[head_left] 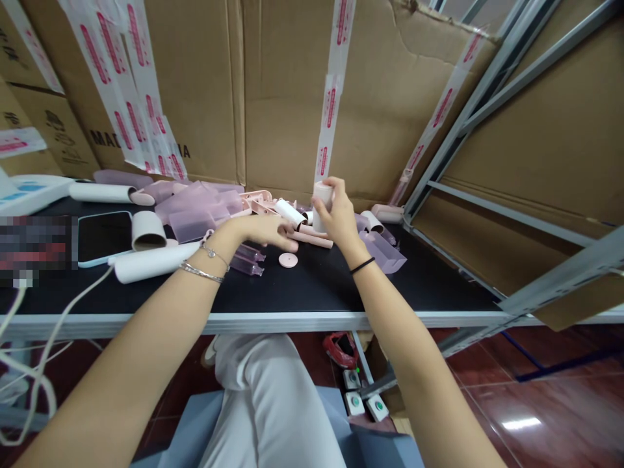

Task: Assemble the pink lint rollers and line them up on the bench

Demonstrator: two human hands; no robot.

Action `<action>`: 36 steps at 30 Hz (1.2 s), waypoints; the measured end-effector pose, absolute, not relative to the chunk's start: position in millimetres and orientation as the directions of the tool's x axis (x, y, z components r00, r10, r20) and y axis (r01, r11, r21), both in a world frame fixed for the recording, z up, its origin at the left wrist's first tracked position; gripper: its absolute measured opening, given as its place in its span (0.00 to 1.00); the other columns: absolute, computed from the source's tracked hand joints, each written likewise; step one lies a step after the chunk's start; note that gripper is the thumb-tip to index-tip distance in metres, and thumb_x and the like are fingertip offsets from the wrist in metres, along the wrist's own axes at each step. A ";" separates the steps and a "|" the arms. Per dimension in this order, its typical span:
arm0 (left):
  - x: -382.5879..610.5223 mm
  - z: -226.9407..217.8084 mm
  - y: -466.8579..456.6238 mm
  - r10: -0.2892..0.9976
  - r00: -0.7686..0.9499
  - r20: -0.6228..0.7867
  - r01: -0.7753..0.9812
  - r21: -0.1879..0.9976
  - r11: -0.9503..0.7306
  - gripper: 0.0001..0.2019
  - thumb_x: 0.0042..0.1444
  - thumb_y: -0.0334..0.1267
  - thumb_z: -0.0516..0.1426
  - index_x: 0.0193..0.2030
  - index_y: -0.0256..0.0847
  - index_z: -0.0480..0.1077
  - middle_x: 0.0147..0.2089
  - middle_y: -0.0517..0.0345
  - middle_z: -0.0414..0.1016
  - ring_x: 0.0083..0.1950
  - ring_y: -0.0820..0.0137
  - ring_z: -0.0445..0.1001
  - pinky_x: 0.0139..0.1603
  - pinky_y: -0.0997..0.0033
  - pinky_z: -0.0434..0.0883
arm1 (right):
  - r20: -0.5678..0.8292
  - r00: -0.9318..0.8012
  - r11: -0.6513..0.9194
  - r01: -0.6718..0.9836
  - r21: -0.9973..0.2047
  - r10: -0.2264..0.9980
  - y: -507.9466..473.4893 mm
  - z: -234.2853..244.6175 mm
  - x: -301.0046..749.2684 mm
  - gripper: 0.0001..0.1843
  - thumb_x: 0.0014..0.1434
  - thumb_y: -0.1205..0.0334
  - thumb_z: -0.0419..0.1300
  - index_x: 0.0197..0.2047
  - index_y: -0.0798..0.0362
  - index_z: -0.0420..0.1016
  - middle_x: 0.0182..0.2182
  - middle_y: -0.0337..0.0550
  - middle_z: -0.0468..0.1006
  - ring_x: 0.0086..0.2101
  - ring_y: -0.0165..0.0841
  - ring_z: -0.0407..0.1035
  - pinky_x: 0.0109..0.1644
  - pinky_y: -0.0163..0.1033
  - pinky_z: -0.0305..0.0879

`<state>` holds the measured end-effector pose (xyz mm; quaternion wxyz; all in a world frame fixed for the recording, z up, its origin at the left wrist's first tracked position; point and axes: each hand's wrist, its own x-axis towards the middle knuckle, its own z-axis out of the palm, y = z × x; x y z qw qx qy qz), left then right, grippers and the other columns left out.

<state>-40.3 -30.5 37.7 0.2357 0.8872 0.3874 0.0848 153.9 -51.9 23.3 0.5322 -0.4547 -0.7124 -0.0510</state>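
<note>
My right hand [338, 218] grips a short white roll [321, 195] and holds it upright above the black tabletop [312, 286]. My left hand [268, 231] lies low over the table with fingers stretched toward a pink handle piece [314, 239], apparently touching it. A small pink round cap [288, 260] lies just in front of the left fingers. Clear pink-tinted covers [248, 260] sit under my left wrist. More white rolls [290, 211] and pink parts are heaped behind both hands.
A phone [104, 236] lies at the left with a white cable [58, 325] trailing off the table edge. White rolls [146, 231] and translucent pink covers [195, 208] lie at back left. Cardboard boxes [292, 91] wall the back. A metal rack frame [487, 97] stands on the right.
</note>
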 end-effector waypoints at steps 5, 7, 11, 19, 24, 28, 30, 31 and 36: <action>-28.5 34.3 -46.5 0.631 0.743 -0.221 0.665 0.350 -0.660 0.26 0.34 0.47 0.64 0.44 0.43 0.73 0.42 0.54 0.78 0.39 0.64 0.73 0.36 0.72 0.68 | 0.795 0.193 0.588 0.578 -0.565 0.575 -48.2 22.5 159.2 0.24 0.58 0.44 0.54 0.51 0.48 0.57 0.43 0.45 0.70 0.44 0.37 0.68 0.51 0.50 0.64; -26.1 31.8 -44.5 0.648 0.728 -0.224 0.675 0.401 -0.620 0.19 0.39 0.43 0.60 0.40 0.42 0.74 0.37 0.55 0.77 0.32 0.68 0.73 0.31 0.73 0.67 | 0.776 0.243 0.607 0.505 -0.614 0.583 -44.9 20.7 157.7 0.25 0.57 0.42 0.54 0.50 0.48 0.56 0.41 0.43 0.69 0.41 0.36 0.69 0.49 0.48 0.66; -34.0 31.7 -31.5 0.744 0.668 -0.008 0.567 0.653 -0.502 0.16 0.47 0.45 0.55 0.40 0.38 0.72 0.39 0.52 0.76 0.31 0.70 0.73 0.31 0.73 0.69 | 0.701 0.381 0.620 0.331 -0.712 0.602 -37.4 17.8 152.8 0.25 0.57 0.41 0.52 0.48 0.48 0.53 0.40 0.42 0.66 0.38 0.33 0.68 0.41 0.41 0.69; -20.1 20.7 -35.5 0.665 0.747 -0.004 0.630 0.322 -0.706 0.20 0.44 0.49 0.59 0.41 0.37 0.73 0.41 0.52 0.75 0.39 0.64 0.71 0.39 0.68 0.66 | 0.622 0.464 0.585 0.242 -0.774 0.631 -34.9 15.2 149.4 0.22 0.56 0.42 0.53 0.43 0.48 0.52 0.38 0.40 0.64 0.34 0.29 0.67 0.32 0.35 0.68; -13.8 9.0 -29.8 0.698 0.716 -0.001 0.652 0.357 -0.669 0.10 0.43 0.40 0.58 0.33 0.39 0.72 0.28 0.58 0.73 0.29 0.69 0.69 0.32 0.70 0.64 | 0.640 0.446 0.594 0.259 -0.762 0.626 -33.3 13.3 149.5 0.22 0.57 0.42 0.51 0.45 0.48 0.51 0.41 0.43 0.63 0.37 0.30 0.67 0.33 0.35 0.68; -18.2 6.2 -15.8 0.825 0.510 0.242 0.498 0.699 -0.513 0.08 0.37 0.31 0.58 0.28 0.39 0.69 0.24 0.60 0.68 0.25 0.72 0.65 0.30 0.70 0.63 | 0.650 0.435 0.597 0.272 -0.755 0.623 -30.6 11.8 151.9 0.24 0.59 0.42 0.49 0.49 0.48 0.49 0.45 0.48 0.63 0.41 0.34 0.67 0.37 0.39 0.70; -17.3 9.4 -13.1 0.923 0.300 0.243 0.228 0.921 -0.317 0.06 0.41 0.31 0.57 0.29 0.40 0.66 0.22 0.63 0.64 0.21 0.75 0.61 0.26 0.72 0.62 | 0.662 0.423 0.610 0.272 -0.744 0.619 -30.7 10.6 150.9 0.24 0.60 0.43 0.49 0.51 0.48 0.49 0.46 0.48 0.62 0.43 0.35 0.67 0.40 0.41 0.70; -15.9 11.8 -13.3 0.953 0.224 0.205 0.065 0.972 -0.224 0.04 0.43 0.32 0.55 0.29 0.41 0.64 0.23 0.64 0.63 0.20 0.77 0.59 0.25 0.73 0.62 | 0.671 0.414 0.618 0.277 -0.736 0.615 -31.4 9.6 149.0 0.24 0.60 0.43 0.49 0.51 0.48 0.49 0.46 0.48 0.62 0.43 0.35 0.67 0.41 0.42 0.70; -6.0 17.5 -18.4 0.990 0.132 0.058 -0.337 0.942 -0.010 0.05 0.57 0.40 0.50 0.33 0.43 0.61 0.31 0.59 0.70 0.26 0.73 0.69 0.29 0.68 0.70 | 0.721 0.263 0.641 0.333 -0.691 0.641 -38.2 -1.0 127.2 0.25 0.59 0.42 0.51 0.49 0.49 0.49 0.41 0.45 0.64 0.39 0.32 0.67 0.44 0.41 0.69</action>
